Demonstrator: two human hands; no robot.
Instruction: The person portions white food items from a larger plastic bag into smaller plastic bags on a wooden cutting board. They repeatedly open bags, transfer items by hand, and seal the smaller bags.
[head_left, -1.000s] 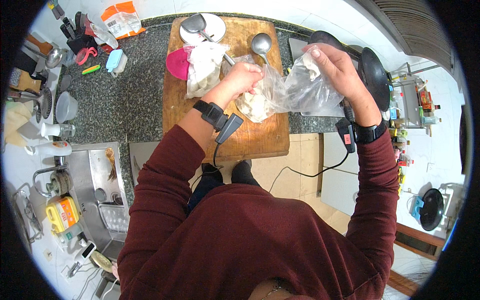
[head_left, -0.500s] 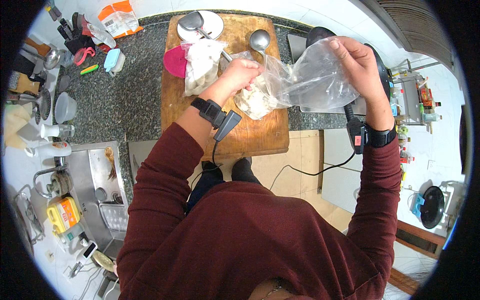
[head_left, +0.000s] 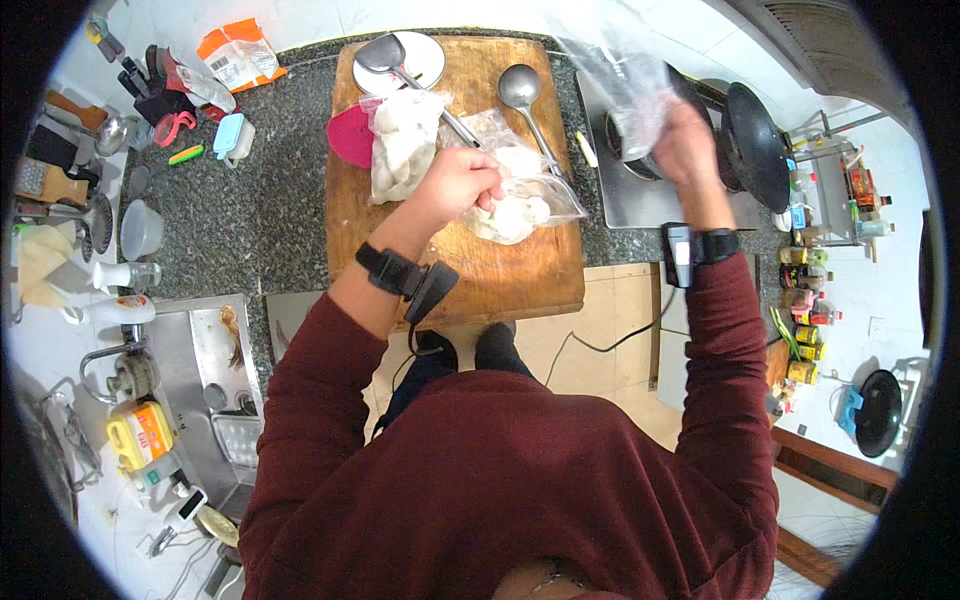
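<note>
Over the wooden cutting board (head_left: 400,280), my left hand (head_left: 455,185) is closed, its fingertips pinching the clear bag of white pieces (head_left: 505,222). My right hand (head_left: 687,145) is raised over the stove side, closed on a clear plastic bag (head_left: 625,90) that looks blurred and seems to hold nothing. Left of the pieces stands another clear bag of white rounded lumps (head_left: 403,150). A spatula (head_left: 381,54) rests across a white round plate (head_left: 425,62), its handle running toward my left hand. On the right of the board lies a metal ladle (head_left: 519,87).
A pink disc (head_left: 349,132) lies on the board's left. The stove (head_left: 625,205) with a black wok (head_left: 757,148) is at the right. A small lidded container (head_left: 233,138) and an orange packet (head_left: 241,55) stand on the counter. The sink (head_left: 205,345) is at the left.
My right hand has swung the clear plastic bag up and away from the board, apart from the bag of white pieces. My left hand has shifted slightly nearer and left.
</note>
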